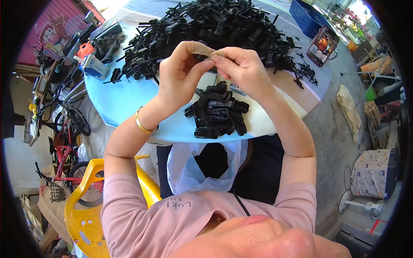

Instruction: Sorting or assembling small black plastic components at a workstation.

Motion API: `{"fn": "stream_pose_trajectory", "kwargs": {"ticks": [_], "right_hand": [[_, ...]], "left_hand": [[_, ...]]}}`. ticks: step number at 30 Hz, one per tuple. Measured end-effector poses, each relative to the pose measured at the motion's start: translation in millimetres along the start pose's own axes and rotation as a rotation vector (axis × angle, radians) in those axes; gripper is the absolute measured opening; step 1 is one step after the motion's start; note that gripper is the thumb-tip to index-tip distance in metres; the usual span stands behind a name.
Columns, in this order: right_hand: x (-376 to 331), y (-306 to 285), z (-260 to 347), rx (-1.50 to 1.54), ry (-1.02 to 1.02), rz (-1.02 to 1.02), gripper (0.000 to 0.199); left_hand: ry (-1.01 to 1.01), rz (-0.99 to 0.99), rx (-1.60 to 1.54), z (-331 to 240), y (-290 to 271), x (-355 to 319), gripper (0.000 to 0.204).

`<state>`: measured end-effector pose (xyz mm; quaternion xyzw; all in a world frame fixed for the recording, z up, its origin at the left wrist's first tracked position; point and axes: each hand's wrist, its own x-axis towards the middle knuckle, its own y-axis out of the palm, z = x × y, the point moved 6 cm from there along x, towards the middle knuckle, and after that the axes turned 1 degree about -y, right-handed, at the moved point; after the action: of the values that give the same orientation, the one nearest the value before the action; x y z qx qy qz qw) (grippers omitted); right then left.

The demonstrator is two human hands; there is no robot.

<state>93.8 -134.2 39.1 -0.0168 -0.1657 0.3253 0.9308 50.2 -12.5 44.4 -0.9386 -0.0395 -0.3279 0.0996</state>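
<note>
My left hand [178, 75] and my right hand [247, 72] meet above the table, thumbs and index fingers pinched tip to tip. Tan tape is wrapped round the left index finger, and some shows at the right fingertips. Whatever lies in the pinch is too small and covered to make out. A large heap of black plastic parts [215, 26] rises just beyond my hands. Below them, near the table's front edge, sits a smaller pile of black plastic parts [217, 112]. An open white plastic bag [183, 165] hangs at my lap, its inside dark.
The round table [103, 101] has a light blue covering. Thin black pieces [304, 72] lie to the right, near a propped phone [322, 45] and a blue basket [307, 18]. At the left stands a small box [94, 67]. A yellow chair [86, 193] and bicycles [64, 159] are beside me.
</note>
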Motion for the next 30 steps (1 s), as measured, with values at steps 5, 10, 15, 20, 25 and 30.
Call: {"fn": "stream_pose_trajectory", "kwargs": {"ticks": [5, 10, 15, 20, 25, 30], "right_hand": [[0, 0, 3, -0.09, -0.082, -0.046, 0.017], [5, -4, -4, 0.047, 0.001, -0.001, 0.019], [-12, -30, 37, 0.052, -0.259, 0.008, 0.017], [-77, -8, 122, 0.151, -0.7, 0.271, 0.007], [-106, -1, 143, 0.294, -0.712, 0.256, 0.014], [-108, 0, 149, 0.38, -0.574, 0.579, 0.01]], "left_hand": [[0.096, -0.046, 0.124, -5, -3, -1, 0.02], [0.004, -0.022, -0.045, 0, -1, 4, 0.027], [-0.252, 0.108, -0.46, 12, 1, 8, 0.034], [-0.308, 0.249, -0.453, 11, 4, 3, 0.036], [-0.155, 0.274, -0.143, 5, 7, 2, 0.024], [-0.041, 0.261, 0.177, 5, 8, 3, 0.021]]}}
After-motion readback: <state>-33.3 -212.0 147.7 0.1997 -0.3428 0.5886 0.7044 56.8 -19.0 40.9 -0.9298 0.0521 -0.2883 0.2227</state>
